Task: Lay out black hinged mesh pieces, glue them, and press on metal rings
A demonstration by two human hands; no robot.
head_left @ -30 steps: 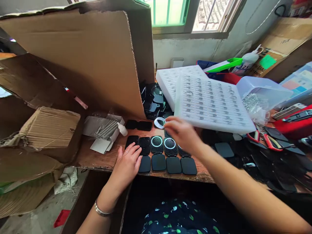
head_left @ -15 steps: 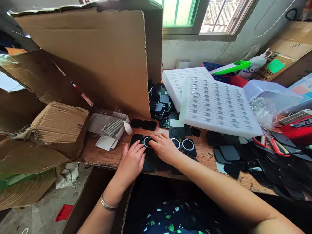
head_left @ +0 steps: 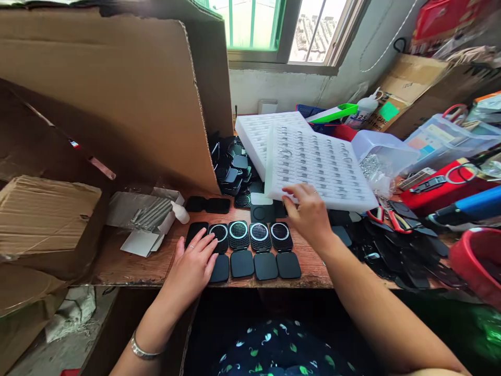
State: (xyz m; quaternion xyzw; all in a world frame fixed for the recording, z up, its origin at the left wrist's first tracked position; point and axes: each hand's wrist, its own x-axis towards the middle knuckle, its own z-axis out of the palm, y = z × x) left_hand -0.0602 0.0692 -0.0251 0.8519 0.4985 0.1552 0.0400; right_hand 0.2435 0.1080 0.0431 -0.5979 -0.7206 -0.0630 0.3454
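Fingers spread, my left hand (head_left: 194,260) lies over the left end of a row of black hinged cases and partly covers them. Several of these cases lie open, with a silver ring (head_left: 279,230) on the grid-patterned upper half and a plain dark flap (head_left: 288,265) below. The leftmost black case (head_left: 195,233) shows no ring. My right hand (head_left: 307,214) is raised at the front edge of a white foam tray (head_left: 324,196), thumb and fingers bent and slightly apart, nothing visible between them. Rows of small metal rings stand in that tray.
Behind stands a second foam tray (head_left: 250,138) beside a heap of black cases (head_left: 234,169). A cardboard panel (head_left: 156,104) rises at left, near a white glue bottle (head_left: 180,212). Pliers (head_left: 397,220), dark flat pieces (head_left: 407,256) and a red container (head_left: 475,261) are at right.
My right hand has left the ringed cases and moved right and up to the foam tray, uncovering the row. My left hand stays over the left cases. The view has turned right.
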